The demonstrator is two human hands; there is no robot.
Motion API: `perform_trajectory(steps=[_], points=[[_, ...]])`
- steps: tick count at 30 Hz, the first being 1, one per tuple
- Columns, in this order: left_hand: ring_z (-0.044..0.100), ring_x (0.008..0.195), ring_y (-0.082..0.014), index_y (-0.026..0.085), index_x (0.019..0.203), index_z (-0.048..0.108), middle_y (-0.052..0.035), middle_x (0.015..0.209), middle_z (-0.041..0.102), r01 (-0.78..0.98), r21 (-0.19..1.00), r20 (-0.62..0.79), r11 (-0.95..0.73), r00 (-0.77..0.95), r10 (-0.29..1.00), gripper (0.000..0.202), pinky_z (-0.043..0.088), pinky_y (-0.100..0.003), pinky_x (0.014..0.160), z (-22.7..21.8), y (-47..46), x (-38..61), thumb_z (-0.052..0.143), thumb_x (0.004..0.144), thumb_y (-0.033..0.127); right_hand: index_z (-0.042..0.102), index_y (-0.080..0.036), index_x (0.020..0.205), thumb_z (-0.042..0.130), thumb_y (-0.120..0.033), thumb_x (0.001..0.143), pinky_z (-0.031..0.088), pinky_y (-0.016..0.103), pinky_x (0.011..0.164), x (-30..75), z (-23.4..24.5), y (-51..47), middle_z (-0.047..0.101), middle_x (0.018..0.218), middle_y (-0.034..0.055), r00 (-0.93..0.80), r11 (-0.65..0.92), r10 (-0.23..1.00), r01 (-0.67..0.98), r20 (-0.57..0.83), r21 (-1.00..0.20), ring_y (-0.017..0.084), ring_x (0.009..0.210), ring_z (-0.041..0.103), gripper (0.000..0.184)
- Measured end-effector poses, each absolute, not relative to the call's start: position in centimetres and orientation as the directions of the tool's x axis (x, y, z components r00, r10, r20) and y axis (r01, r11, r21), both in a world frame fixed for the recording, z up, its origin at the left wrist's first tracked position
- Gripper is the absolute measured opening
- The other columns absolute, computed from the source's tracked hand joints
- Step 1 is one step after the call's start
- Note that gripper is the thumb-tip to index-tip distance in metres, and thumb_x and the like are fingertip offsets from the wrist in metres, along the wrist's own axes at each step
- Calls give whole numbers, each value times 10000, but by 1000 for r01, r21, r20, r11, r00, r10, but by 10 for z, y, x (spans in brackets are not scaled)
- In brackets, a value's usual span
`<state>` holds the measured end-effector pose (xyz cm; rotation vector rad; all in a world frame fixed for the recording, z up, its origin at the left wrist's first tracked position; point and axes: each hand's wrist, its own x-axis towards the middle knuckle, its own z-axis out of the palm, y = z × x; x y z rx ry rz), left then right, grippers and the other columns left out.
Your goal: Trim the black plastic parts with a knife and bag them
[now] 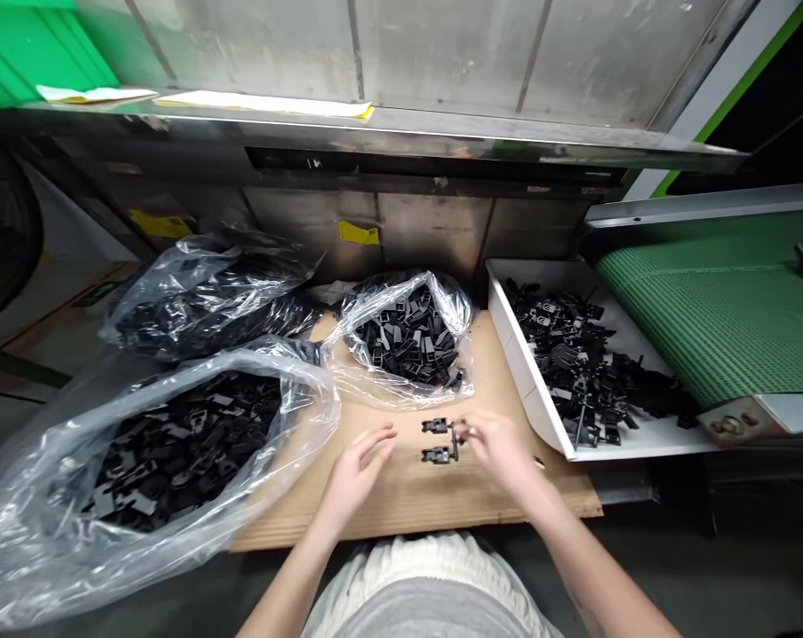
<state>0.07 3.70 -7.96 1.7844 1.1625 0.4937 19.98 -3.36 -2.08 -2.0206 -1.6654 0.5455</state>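
My right hand (485,436) pinches a black plastic sprue (455,443) over the cardboard. Two small black molded parts (434,455) stick out from the sprue toward the left. To the left of these parts, my left hand (368,452) is held with fingers apart and nothing in them. Behind the hands sits an open clear plastic bag (464,354) full of small black plastic pieces (411,341). A larger open plastic bag (308,403) at the left holds more black pieces (182,452).
A white tray (518,354) of black sprues stands at the right, below a green conveyor belt (694,310). Another filled bag (202,292) lies at the back left. Cardboard (375,514) covers the work surface. A metal ledge (441,133) with papers crosses the back.
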Motion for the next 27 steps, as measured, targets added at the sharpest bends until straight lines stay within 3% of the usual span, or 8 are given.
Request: perform_trajectory(steps=[3,7,12,16,20,22,25,27], points=[[473,1115,-227,191,950,647,-67,1194,548,537,819,-138,-202,526,839,268,327,-374,981,-100,36,3,512,737,282,595,-143,877,490,-218,839,455,341,753,166,-68,-15,612,913,40,137,-195,980,786,-141,-587,150,829,576,135],[497,1065,-245,183,917,658,-80,1111,592,582,765,-129,-275,558,820,244,347,-395,948,-112,30,2,509,733,240,528,-159,1046,478,-278,849,458,372,770,166,-91,-14,548,1068,62,189,-298,954,678,-232,-672,169,904,553,236],[549,955,-215,184,874,654,-69,980,629,590,730,-115,-345,603,789,221,408,-337,870,-108,23,5,464,763,200,526,-134,1027,473,-297,851,488,326,675,214,-108,-47,575,971,48,356,-476,863,339,-357,-812,144,793,579,246],[552,917,-205,197,908,638,-55,928,629,578,705,-91,-411,649,755,231,419,-318,839,-109,17,18,458,767,165,530,-124,989,453,-305,862,486,248,552,236,-125,-72,586,850,22,430,-499,794,57,-430,-864,94,640,572,234],[485,988,-234,178,1038,586,-84,1013,576,587,657,-53,-474,662,747,306,383,-349,870,-111,14,34,495,747,153,571,-107,906,512,-416,792,374,193,358,225,-117,-84,628,732,32,469,-403,790,-86,-394,-911,64,423,484,334],[470,982,-256,180,1046,581,-93,1026,560,603,631,-51,-488,660,750,327,381,-377,857,-113,15,42,535,723,168,604,-105,898,565,-467,720,350,213,341,213,-102,-86,655,713,60,504,-346,794,-89,-341,-934,89,407,479,405],[490,937,-255,210,940,623,-72,965,583,611,614,-62,-499,668,742,245,396,-387,830,-118,21,48,550,710,170,651,-135,861,609,-423,689,446,268,509,209,-65,-98,675,771,74,591,-279,771,-22,-238,-960,169,606,581,338],[510,913,-252,221,865,641,-59,915,608,598,619,-63,-508,683,727,187,409,-384,819,-117,24,49,537,718,172,669,-176,832,617,-365,698,460,296,648,225,-34,-120,676,840,64,710,-257,699,137,-85,-957,205,759,595,238]])
